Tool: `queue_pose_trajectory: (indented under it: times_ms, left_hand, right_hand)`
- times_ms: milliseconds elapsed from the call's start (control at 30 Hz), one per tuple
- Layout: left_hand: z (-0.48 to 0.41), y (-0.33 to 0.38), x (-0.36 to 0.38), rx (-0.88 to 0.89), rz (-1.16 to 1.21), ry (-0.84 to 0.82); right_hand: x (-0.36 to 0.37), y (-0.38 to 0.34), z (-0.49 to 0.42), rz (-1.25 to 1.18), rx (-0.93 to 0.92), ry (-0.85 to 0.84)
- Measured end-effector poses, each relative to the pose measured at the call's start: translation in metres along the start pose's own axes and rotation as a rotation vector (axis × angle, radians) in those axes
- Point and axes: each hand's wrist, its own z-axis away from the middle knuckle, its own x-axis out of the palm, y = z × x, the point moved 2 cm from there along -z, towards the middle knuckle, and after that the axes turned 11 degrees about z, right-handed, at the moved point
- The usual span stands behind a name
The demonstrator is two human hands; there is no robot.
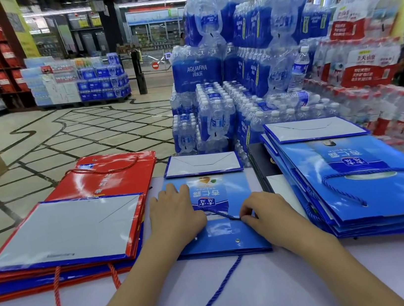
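Presses blue bag (pixel 237 186) flat on worktop (pixel 266 286) with spread left hand (pixel 176 216); pinches, seemingly thumb to forefinger, cord handle (pixel 222 213) in right hand (pixel 263 211) grip, slanting up-left toward the other hand.

The one camera sits on the person's head. It looks forward and down over the pale table (pixel 266 286). It is very near the left hand (pixel 176 216) and the right hand (pixel 266 211), low in the middle on the flat blue bag (pixel 237 189), so near that the twists in the blue cord (pixel 220 214) show. The wide lens bends the edges. Farther up, it sees stacked water packs (pixel 197 73) and the tiled shop floor (pixel 77 139).
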Motion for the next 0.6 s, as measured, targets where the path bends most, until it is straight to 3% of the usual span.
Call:
queue_pose_trajectory:
  times_ms: [100, 233, 500, 600]
  left_hand:
    - [0.001, 0.001, 0.002, 0.188, 0.146, 0.001]
    - [0.009, 0.016, 0.009, 0.466, 0.458, -0.14]
    - [0.007, 0.021, 0.013, 0.481, 0.434, -0.163]
    - [0.007, 0.022, 0.01, 0.433, 0.586, -0.148]
  right_hand:
    - [-0.002, -0.002, 0.001, -0.008, 0.025, -0.004]
    - [-0.003, -0.003, 0.002, -0.057, 0.067, 0.015]
    - [0.0, -0.002, 0.0, -0.127, 0.052, 0.06]
    - [-0.001, -0.003, 0.001, -0.149, 0.039, 0.078]
